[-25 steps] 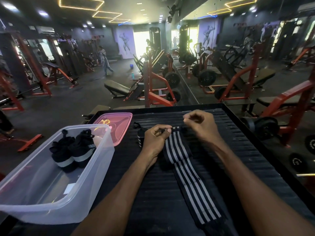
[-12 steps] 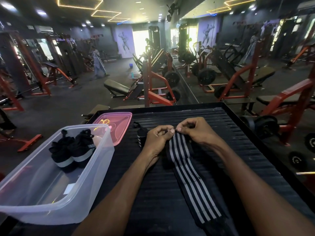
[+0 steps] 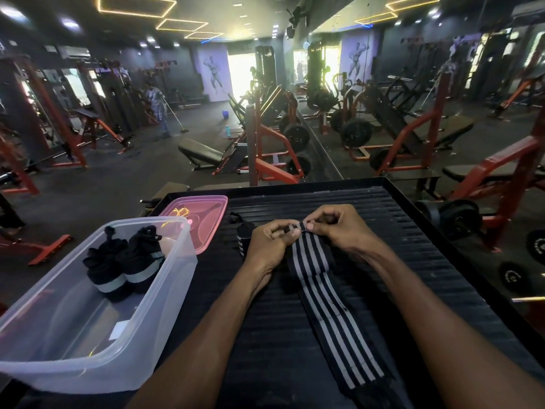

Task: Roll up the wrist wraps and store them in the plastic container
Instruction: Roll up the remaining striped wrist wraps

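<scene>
So the ribbed black bench [image 3: 383, 261] has the clear plastic container [image 3: 165, 296] on its left, two rolled wraps [image 3: 124, 267] already in it, pink lid [image 3: 203, 219] behind. The striped wrist wrap [image 3: 324, 305] lies flat toward the camera. A second ago the right hand [image 3: 339, 231] was off it; now it's joined the left hand [image 3: 271, 243], fingers of both pinching the far end, so rolling looks about to start.

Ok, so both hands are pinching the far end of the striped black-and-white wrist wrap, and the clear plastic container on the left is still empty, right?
Not quite. The head view shows the clear plastic container already holds two rolled black wrist wraps. The rest stands: the left hand and the right hand both pinch the far end of the striped black-and-white wrist wrap, which lies flat on the black ribbed platform.
</scene>
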Tool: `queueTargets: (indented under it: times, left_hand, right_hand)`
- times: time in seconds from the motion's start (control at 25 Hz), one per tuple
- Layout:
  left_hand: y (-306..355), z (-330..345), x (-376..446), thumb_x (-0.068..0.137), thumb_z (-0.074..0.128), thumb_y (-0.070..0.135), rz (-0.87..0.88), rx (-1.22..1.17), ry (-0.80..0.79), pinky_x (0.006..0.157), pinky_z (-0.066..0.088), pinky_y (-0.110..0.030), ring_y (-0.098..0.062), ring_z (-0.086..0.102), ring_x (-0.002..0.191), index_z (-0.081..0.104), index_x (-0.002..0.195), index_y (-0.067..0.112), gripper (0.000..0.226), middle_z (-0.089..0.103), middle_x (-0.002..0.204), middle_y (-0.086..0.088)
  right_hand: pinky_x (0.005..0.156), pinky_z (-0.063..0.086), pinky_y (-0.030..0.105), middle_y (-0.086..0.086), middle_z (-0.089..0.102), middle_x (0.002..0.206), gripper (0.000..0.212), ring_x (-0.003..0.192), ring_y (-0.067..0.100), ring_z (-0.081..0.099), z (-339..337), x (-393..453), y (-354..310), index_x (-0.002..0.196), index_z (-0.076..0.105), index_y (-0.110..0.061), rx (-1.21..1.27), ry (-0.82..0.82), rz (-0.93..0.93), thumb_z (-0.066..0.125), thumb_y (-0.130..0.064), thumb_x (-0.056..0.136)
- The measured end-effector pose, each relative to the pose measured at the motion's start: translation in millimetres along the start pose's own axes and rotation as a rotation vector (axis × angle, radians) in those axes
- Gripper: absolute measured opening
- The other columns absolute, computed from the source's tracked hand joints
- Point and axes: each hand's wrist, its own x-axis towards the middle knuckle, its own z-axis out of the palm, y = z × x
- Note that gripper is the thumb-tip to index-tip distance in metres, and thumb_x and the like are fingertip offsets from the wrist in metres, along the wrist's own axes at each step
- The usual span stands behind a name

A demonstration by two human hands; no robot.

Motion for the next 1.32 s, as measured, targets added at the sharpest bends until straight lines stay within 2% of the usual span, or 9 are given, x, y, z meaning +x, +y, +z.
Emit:
queueTargets:
  times: [0.08, 0.16, 0.24, 0.36, 0.52, 0.64, 0.88, 1.08, 1.32]
  left_hand:
    - [1.4, -0.4, 0.5, 0.086, 0.071, -0.002, 0.004, -0.002, 0.016, 0.076, 0.055, -0.016, -0.006, 0.073, 0.085, 0.076, 0.093, 0.016, 0.02, 0.078, 0.088, 0.001]
    - [1.9, -1.0, 1.5, 0.087, 0.069, -0.003, 0.011, -0.012, 0.03, 0.079, 0.056, -0.019, -0.008, 0.072, 0.086, 0.076, 0.092, 0.017, 0.022, 0.078, 0.089, 0.0]
    - [2.0, -1.5, 1.3, 0.088, 0.067, -0.004, 0.013, -0.028, 0.031, 0.083, 0.057, -0.024, -0.011, 0.072, 0.089, 0.076, 0.092, 0.016, 0.023, 0.078, 0.091, -0.001]
    - [2.6, -0.9, -0.1, 0.089, 0.064, -0.007, 0.043, -0.024, 0.026, 0.083, 0.057, -0.025, -0.011, 0.073, 0.087, 0.076, 0.09, 0.016, 0.026, 0.077, 0.089, 0.0]
    - [4.8, 0.1, -0.6, 0.087, 0.067, -0.002, -0.026, -0.144, -0.031, 0.085, 0.058, -0.032, -0.019, 0.072, 0.089, 0.077, 0.09, 0.007, 0.014, 0.077, 0.092, -0.008]
    - [0.9, 0.9, 0.4, 0.087, 0.073, 0.008, 0.002, -0.082, -0.008, 0.091, 0.057, -0.035, -0.02, 0.072, 0.093, 0.078, 0.087, 0.012, 0.007, 0.078, 0.093, -0.008]
    - [-4.8, -0.4, 3.8, 0.083, 0.077, 0.004, 0.046, 0.014, 0.016, 0.089, 0.057, -0.032, -0.019, 0.074, 0.095, 0.076, 0.094, 0.017, 0.018, 0.078, 0.095, -0.005]
    - [-1.3, 1.9, 2.3, 0.086, 0.075, 0.01, -0.02, -0.006, -0.029, 0.088, 0.057, -0.028, -0.018, 0.073, 0.095, 0.077, 0.097, 0.011, 0.012, 0.078, 0.096, -0.007]
    - [-2.2, 2.9, 1.2, 0.09, 0.071, 0.009, 0.008, -0.018, -0.026, 0.09, 0.058, -0.032, -0.02, 0.075, 0.095, 0.076, 0.097, 0.014, 0.01, 0.079, 0.096, -0.007]
  right_hand:
    - [0.082, 0.059, 0.03, 0.007, 0.077, 0.087, 0.017, 0.085, 0.017, 0.072, 0.3, 0.9, -0.2, 0.086, 0.078, -0.012, 0.041, -0.023, -0.015, 0.077, 0.004, 0.081]
    - [0.081, 0.058, 0.029, 0.009, 0.077, 0.09, 0.02, 0.085, 0.015, 0.072, 0.4, 0.1, -1.7, 0.088, 0.078, -0.01, 0.139, -0.051, 0.028, 0.074, 0.008, 0.081]
    - [0.068, 0.059, 0.034, 0.015, 0.075, 0.094, 0.013, 0.079, 0.022, 0.07, 0.8, -1.2, -3.0, 0.094, 0.078, -0.006, 0.256, -0.085, 0.136, 0.07, 0.001, 0.088]
    - [0.047, 0.052, 0.027, 0.014, 0.072, 0.083, 0.012, 0.058, 0.018, 0.064, 0.3, -1.4, -2.8, 0.098, 0.076, -0.002, 0.236, -0.08, 0.205, 0.065, -0.007, 0.094]
    - [0.085, 0.06, 0.037, 0.015, 0.077, 0.096, 0.013, 0.097, 0.03, 0.074, -1.9, 0.0, -1.6, 0.094, 0.078, -0.005, 0.18, -0.047, 0.104, 0.071, 0.002, 0.087]
    - [0.097, 0.056, 0.046, 0.016, 0.077, 0.098, 0.015, 0.104, 0.034, 0.071, -2.9, -0.3, 0.6, 0.094, 0.079, -0.007, 0.202, -0.075, 0.093, 0.072, 0.004, 0.085]
    - [0.096, 0.056, 0.037, 0.009, 0.078, 0.097, 0.013, 0.096, 0.018, 0.073, -3.6, 0.3, 1.2, 0.099, 0.077, -0.007, 0.08, -0.088, 0.087, 0.074, -0.005, 0.086]
    - [0.089, 0.056, 0.029, 0.003, 0.077, 0.096, 0.014, 0.094, 0.013, 0.071, -4.0, 1.5, 2.6, 0.096, 0.076, -0.014, -0.102, -0.071, 0.034, 0.066, -0.006, 0.093]
    - [0.085, 0.054, 0.022, 0.005, 0.076, 0.096, 0.017, 0.094, 0.014, 0.069, -4.5, 1.6, 0.6, 0.094, 0.076, -0.014, -0.081, -0.032, -0.054, 0.07, 0.0, 0.088]
